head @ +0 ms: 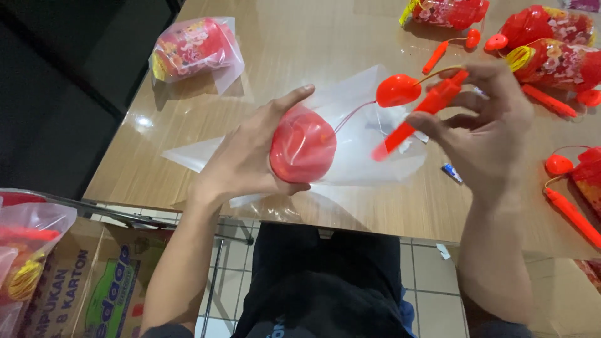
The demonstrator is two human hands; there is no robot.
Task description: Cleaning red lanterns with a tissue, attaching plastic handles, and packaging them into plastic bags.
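The left hand (250,156) grips a folded red lantern (303,147) from its left side, thumb below and fingers curved over the top edge. The lantern sits inside the mouth of a clear plastic bag (369,134), which lies flat on the wooden bench (300,44) in front of the person.

The right hand (482,125) is raised above the bench to the right of the lantern, well apart from the left hand. Its fingers pinch a red plastic stick (416,116), which slants down and to the left over the bag. A red oval bulb piece (398,90) hangs just beside the upper end of the stick; a thin wire (350,116) runs from it down to the lantern.

A bagged lantern (194,49) lies at the far left of the bench. More red lanterns (551,44) with sticks and bulb pieces lie at the far right, and another stick (573,216) rests near the right edge. A small blue-and-white item (452,173) lies on the bench below the right hand. A cardboard box (81,281) stands on the tiled floor (432,294) at lower left, with bagged goods (25,250) above it.
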